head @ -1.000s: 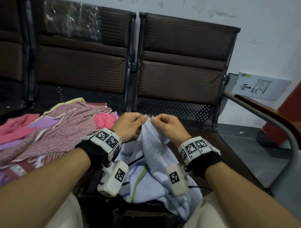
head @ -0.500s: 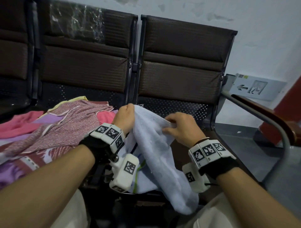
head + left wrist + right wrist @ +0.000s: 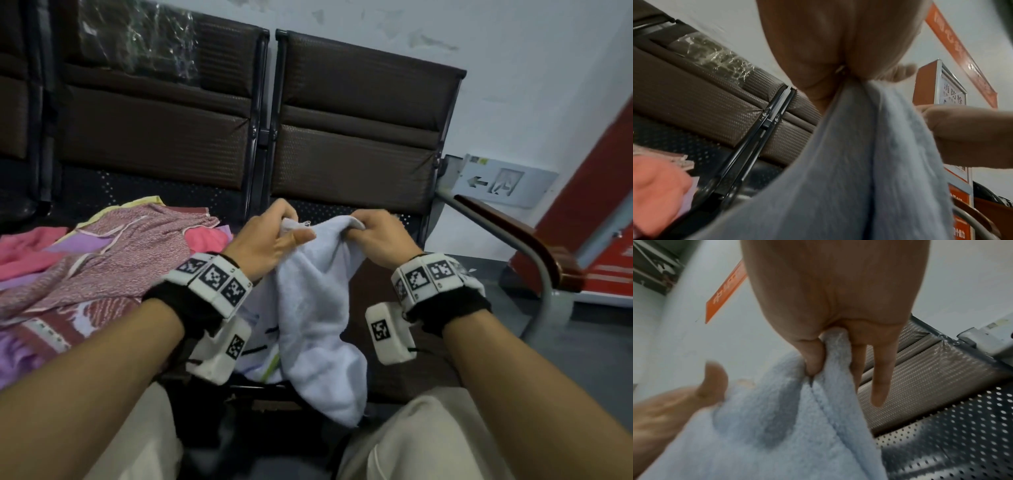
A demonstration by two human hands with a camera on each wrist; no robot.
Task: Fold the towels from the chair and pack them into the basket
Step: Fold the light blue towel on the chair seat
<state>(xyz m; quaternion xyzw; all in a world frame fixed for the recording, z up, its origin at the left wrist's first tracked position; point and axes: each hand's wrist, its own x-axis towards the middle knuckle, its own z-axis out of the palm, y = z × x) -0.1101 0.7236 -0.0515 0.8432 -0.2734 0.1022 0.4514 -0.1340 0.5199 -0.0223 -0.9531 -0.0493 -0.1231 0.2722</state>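
Since half a second ago, left hand (image 3: 270,240) and right hand (image 3: 380,236) moved closer, each grip clamped on the towel (image 3: 315,308).

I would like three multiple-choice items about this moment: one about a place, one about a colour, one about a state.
1. Where does the pile of pink and patterned cloths lie?
A. on the seat to the person's left
B. on the floor to the right
C. on the armrest

2. What colour is the towel held by the hands?
A. red
B. pale blue
C. yellow

3. How is that towel held?
A. by the left hand only
B. by the right hand only
C. by both hands at its top edge, the rest hanging

Key: 1 A, the head view shows the pile on the left seat; 2 B, all views show pale blue; 3 C, each hand pinches the edge.
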